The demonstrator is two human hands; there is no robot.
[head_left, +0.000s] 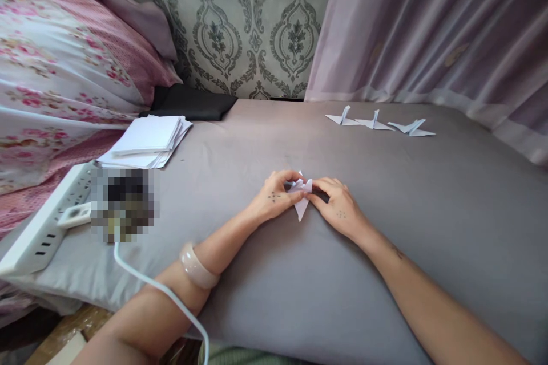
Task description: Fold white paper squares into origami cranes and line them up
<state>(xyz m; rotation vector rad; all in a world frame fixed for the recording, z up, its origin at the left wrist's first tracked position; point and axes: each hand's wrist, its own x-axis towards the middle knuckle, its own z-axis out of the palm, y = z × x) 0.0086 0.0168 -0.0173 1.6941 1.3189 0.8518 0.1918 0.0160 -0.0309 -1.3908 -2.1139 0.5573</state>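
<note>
A small white folded paper piece (pixel 302 205) lies on the grey bed sheet (pixel 385 228), its pointed tip toward me. My left hand (pixel 276 198) pinches its left side with curled fingers. My right hand (pixel 336 204) presses and pinches its right side. Both hands meet over the paper and hide most of it. A pale bangle (pixel 197 265) sits on my left forearm.
Three finished white paper cranes (pixel 374 121) stand in a row at the far right. A stack of white paper sheets (pixel 148 140) lies at the far left. A white power strip (pixel 47 222) and white cable (pixel 171 296) sit at the left edge, beside floral bedding (pixel 55 80).
</note>
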